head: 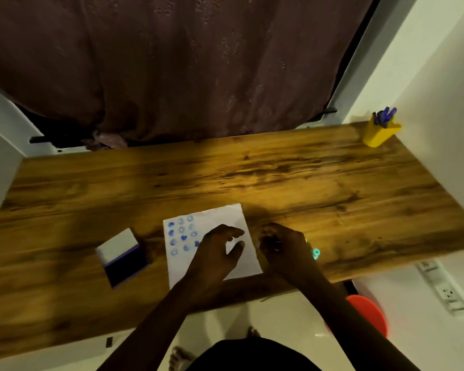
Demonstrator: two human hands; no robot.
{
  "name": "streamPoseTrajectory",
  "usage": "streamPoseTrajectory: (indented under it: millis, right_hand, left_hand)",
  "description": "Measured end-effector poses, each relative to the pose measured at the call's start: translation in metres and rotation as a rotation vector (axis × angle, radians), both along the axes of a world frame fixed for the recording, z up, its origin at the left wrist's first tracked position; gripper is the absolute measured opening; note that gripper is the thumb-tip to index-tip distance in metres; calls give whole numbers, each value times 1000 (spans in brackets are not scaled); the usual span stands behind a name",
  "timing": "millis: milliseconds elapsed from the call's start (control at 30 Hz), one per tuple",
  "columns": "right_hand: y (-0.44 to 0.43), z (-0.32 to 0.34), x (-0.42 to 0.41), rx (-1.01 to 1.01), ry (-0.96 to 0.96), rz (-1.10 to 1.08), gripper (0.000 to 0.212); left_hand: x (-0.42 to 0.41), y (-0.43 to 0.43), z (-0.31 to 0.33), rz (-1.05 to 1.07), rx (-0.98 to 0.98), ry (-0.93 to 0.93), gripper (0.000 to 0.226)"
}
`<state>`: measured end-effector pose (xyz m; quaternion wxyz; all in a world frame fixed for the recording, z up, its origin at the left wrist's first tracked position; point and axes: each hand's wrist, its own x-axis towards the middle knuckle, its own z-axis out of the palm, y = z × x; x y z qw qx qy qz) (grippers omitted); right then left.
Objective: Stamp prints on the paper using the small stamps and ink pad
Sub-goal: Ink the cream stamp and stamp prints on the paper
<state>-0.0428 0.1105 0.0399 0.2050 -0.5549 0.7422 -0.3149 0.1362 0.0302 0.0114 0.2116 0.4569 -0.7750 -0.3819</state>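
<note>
**Hands over the stamped paper, ink pad off to the side**

A white paper (212, 242) lies on the wooden surface (252, 170), near its front edge, turned slightly so its corners point off-square. Blue stamped prints (182, 234) fill its left part in rough rows, a heart shape among them.

The left hand (214, 253) hovers over or rests on the middle of the paper, fingers spread and loosely curled, thumb and forefinger apart with bare paper showing between them; it grips nothing that can be seen. The right hand (281, 245) sits just off the paper's right edge, at 3 o'clock from the left hand, its fingers curled inward over something dark; the picture is too blurred to say what, or whether the fingers are closed on it. The two hands are near each other but do not touch.

A small teal stamp (316, 253) lies on the surface just beside the right hand, at its 3 o'clock. The open ink pad (123, 259) lies at 9 o'clock from the paper, close to it but apart, its white lid folded back and the dark pad facing up.

A yellow pen holder (381, 132) with blue pens stands at the far right corner, at 1 o'clock, well apart from the hands.
</note>
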Motion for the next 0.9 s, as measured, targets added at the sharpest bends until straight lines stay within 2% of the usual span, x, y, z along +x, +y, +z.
streamPoseTrajectory:
  millis: [233, 333, 500, 667, 767, 900]
  right_hand:
    - [27, 5, -52, 262, 301, 28, 34]
    - [32, 2, -61, 373, 428, 54, 31]
    - [36, -11, -63, 380, 491, 89, 24]
    - [33, -14, -59, 385, 386, 67, 20]
    - [23, -2, -52, 256, 179, 11, 11]
    - [4, 14, -32, 171, -38, 27, 15]
  left_hand:
    - [-32, 16, -10, -119, 61, -25, 32]
    - [-40, 20, -13, -138, 73, -40, 33]
    - [-45, 25, -18, -134, 85, -33, 32]
    - [-39, 28, -22, -145, 114, -26, 37]
    - [-31, 28, -17, -131, 165, 31, 38]
    - [-16, 29, 1, -38, 157, 148, 44]
